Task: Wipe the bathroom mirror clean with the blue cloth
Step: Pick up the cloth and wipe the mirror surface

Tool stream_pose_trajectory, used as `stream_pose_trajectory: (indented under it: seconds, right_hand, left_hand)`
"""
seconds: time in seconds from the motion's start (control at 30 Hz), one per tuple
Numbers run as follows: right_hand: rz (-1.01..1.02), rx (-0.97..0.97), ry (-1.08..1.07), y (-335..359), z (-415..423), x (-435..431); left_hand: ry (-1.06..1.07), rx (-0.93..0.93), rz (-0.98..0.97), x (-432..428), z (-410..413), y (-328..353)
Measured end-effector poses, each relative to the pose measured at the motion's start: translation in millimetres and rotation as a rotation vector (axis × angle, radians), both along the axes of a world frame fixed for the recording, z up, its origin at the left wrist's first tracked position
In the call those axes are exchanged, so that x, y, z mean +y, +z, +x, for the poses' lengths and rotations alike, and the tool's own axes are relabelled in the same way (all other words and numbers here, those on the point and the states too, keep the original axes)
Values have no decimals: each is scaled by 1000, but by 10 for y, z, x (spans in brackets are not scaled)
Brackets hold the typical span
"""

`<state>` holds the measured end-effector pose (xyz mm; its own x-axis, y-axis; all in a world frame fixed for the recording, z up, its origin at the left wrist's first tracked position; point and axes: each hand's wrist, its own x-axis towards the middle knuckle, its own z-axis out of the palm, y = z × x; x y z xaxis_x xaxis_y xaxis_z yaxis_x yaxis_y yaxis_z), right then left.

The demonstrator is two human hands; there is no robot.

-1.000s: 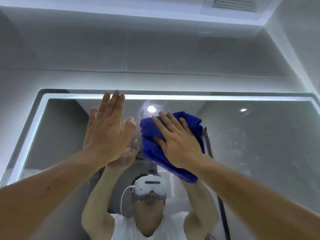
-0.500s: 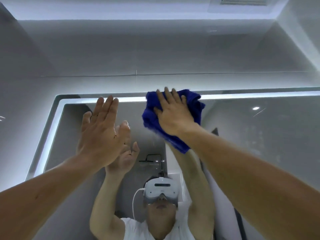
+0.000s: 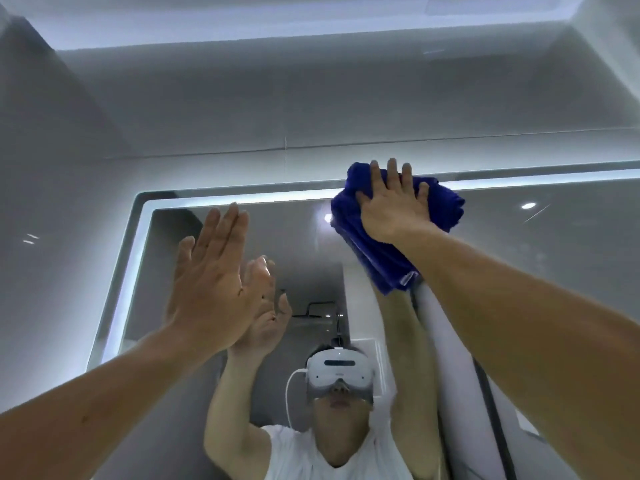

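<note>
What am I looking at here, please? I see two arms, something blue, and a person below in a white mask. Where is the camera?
No machine here: a person wears one camera on the head, so the picture looks along their own arms. The glass is a bathroom mirror with a lit edge; the figure below, wearing the white headset, is only their reflection. The right hand presses a bunched blue cloth against the mirror's top edge, fingers straight. The left hand is open, empty, raised at the glass.
</note>
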<state>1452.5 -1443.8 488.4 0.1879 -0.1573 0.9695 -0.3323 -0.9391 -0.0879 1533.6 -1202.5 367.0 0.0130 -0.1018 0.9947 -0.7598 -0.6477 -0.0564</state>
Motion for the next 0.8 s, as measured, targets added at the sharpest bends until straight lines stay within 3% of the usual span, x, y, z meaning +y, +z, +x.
stream_pose_trajectory:
  seconds: [0.13, 0.27, 0.47, 0.57, 0.8]
  right_hand:
    - [-217, 61, 57, -53, 330, 467]
    - [-388, 97, 93, -794, 422, 485]
    - [-478, 199, 67, -2025, 137, 94]
    - [-509, 213, 16, -2071, -80, -173]
    - [111, -99, -42, -1090, -47, -99]
  left_hand:
    - [5, -23, -32, 9, 37, 55]
    - [-16, -16, -17, -114, 52, 9]
    - [-36, -1, 11, -241, 34, -259]
    - [-29, 11, 44, -252, 35, -429]
    - [-94, 6, 63, -238, 38, -822]
